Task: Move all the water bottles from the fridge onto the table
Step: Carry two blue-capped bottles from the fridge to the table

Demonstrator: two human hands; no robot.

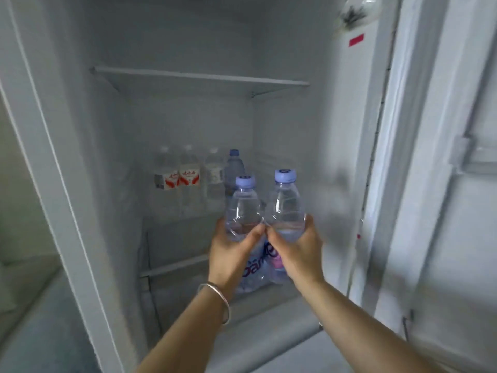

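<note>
Each hand is clamped on 1 purple-capped bottle: left hand (228,254) on the left bottle (243,208), right hand (298,251) on the right bottle (286,205), upright, near the fridge (172,117) opening; 4 bottles (199,179) remain far inside. Next, likely carry both to the tabletop, unseen here

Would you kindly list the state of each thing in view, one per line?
Fridge: open.
Left hand: closed on a purple-capped bottle, upright.
Right hand: closed on a second purple-capped bottle, upright.
Four bottles at the back: upright, capped, on their shelf.
Upper shelf: bare.
</note>
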